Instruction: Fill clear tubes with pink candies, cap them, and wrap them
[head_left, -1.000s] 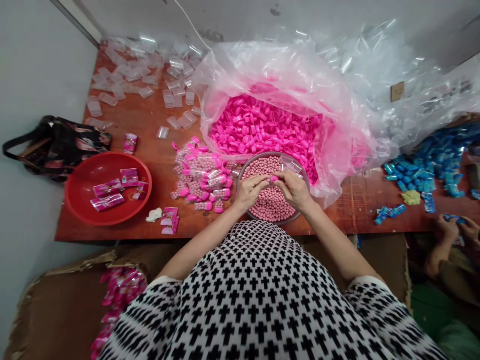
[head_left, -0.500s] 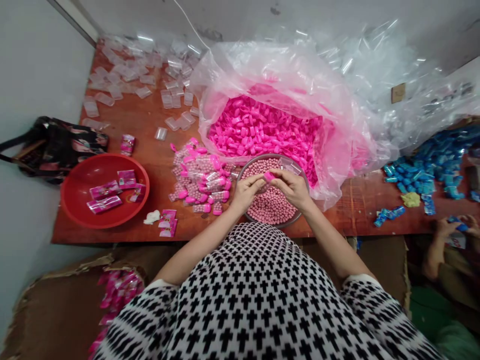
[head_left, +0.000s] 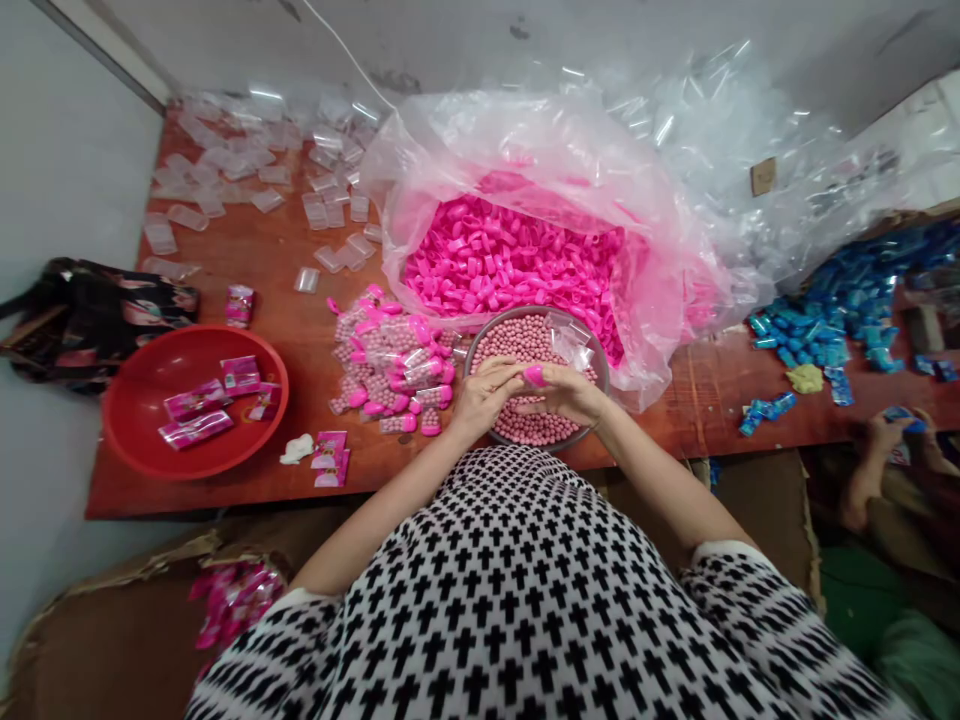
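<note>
Over a grey bowl (head_left: 598, 345) of small pink balls (head_left: 517, 335), both my hands meet around a small pink-capped container (head_left: 535, 376). My left hand (head_left: 482, 398) is closed on it from the left, and my right hand (head_left: 568, 394) grips it from the right. Only the glossy pink cap shows clearly; the body is hidden by my fingers. Several clear plastic pieces (head_left: 574, 345) lie on the balls at the bowl's right side. Left of the bowl is a pile of clear containers (head_left: 394, 360) filled with pink balls and topped with pink caps.
Behind the bowl lies an open plastic bag (head_left: 645, 300) of pink caps (head_left: 510, 260). A red basin (head_left: 124, 420) with pink packets stands left, near a dark floral bag (head_left: 97, 310). Clear empty containers (head_left: 217, 165) are scattered behind. Blue packets (head_left: 810, 330) and another person's hands (head_left: 885, 440) are at right.
My hands have come down slightly over the bowl and drawn closer around the container, with the cap now facing up. The whole view has shifted a little.
</note>
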